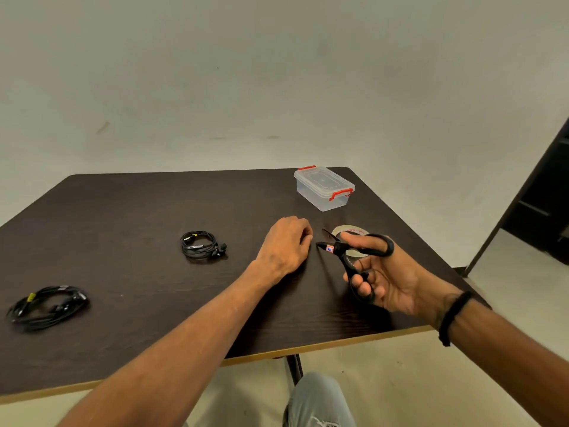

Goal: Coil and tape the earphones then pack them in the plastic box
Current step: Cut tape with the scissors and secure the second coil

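Observation:
Two black coiled earphones lie on the dark table: one coil (203, 244) left of centre, another (46, 306) near the left edge. A clear plastic box (323, 188) with red clips stands closed at the back right. My right hand (385, 272) grips black scissors (348, 251), blades apart and pointing left. Behind the scissors lies a roll of clear tape (349, 231), partly hidden by them. My left hand (286, 241) rests knuckles-up on the table just left of the blade tips, fingers curled; whether it pinches tape is hidden.
The table's (138, 204) light front edge runs diagonally below my forearms. My knee in grey trousers shows under it. A pale wall stands behind, and a dark frame rises at the far right.

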